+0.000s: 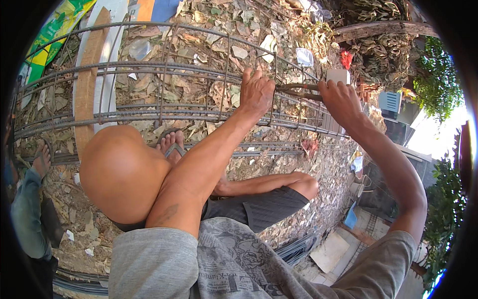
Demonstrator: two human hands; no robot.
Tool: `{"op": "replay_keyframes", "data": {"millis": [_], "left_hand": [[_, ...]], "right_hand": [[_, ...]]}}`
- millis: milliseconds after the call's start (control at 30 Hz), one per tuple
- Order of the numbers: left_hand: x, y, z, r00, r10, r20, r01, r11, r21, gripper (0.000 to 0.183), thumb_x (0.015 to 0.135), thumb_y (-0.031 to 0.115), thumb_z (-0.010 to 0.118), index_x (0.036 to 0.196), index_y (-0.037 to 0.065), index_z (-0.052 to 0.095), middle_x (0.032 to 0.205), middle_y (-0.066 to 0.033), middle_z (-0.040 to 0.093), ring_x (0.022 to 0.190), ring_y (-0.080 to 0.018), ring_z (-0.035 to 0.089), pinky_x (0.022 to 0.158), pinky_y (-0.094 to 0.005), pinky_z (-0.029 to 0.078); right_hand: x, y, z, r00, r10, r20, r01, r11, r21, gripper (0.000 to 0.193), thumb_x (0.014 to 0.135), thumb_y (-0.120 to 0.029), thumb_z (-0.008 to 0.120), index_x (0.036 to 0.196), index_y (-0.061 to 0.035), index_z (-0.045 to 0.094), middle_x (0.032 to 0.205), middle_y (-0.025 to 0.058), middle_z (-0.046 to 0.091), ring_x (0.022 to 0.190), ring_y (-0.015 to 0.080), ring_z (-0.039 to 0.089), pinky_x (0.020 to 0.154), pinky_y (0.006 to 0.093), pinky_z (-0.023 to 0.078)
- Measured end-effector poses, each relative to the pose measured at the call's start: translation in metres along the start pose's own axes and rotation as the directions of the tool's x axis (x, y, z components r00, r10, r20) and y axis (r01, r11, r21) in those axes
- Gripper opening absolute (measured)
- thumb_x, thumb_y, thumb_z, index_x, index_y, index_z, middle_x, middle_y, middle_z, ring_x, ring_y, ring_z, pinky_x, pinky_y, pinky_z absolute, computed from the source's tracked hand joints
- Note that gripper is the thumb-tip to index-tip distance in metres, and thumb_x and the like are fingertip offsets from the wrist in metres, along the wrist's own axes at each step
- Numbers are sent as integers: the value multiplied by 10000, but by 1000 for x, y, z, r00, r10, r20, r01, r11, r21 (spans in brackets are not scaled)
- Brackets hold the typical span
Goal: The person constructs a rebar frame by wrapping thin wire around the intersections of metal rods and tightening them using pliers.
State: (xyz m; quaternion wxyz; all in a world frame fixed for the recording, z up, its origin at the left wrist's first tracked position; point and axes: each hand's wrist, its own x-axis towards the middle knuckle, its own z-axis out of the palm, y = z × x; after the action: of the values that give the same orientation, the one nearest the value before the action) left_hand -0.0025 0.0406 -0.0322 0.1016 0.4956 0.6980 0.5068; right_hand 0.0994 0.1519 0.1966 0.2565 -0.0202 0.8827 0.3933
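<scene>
A long cage of steel rebar (144,66), with thin square stirrups (227,55) spaced along its bars, runs across in front of me. My left hand (257,92) is closed on the cage, its fingers curled over the bars by a stirrup. What lies inside that grip is partly hidden. Just to its right is a pair of pincers (301,91), dark with worn handles. My right hand (341,102) is wrapped round the handle ends. The pincers' jaws point left and meet the cage close to my left hand.
A wooden plank (91,70) and a pale board lie under the cage at left. Dry leaves and rubble cover the ground. Another person's leg (29,199) stands at far left. Loose steel bars (296,249) lie behind me; a blue dustpan-like piece (350,217) is at right.
</scene>
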Motion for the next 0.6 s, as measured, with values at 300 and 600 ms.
{"op": "replay_keyframes", "data": {"millis": [300,600], "left_hand": [[-1,-1,-4,999,39,20,-40,998,49,202,889,13,550,784,39,721,730,-127,669,950,-293,642,1112,-540,315],[36,29,-61,792,-46,608,151,981,-123,526,838,344,842,1323,182,719,1573,-101,503,1437,-263,462,1145,-537,293]], "right_hand": [[-26,7,42,540,-441,717,-838,-196,510,521,1033,-485,607,1159,16,674,799,107,718,631,186,700,542,323,565],[-36,6,40,592,-416,691,-805,-259,534,440,1067,-357,557,1313,4,609,868,122,733,619,196,696,555,336,594]]}}
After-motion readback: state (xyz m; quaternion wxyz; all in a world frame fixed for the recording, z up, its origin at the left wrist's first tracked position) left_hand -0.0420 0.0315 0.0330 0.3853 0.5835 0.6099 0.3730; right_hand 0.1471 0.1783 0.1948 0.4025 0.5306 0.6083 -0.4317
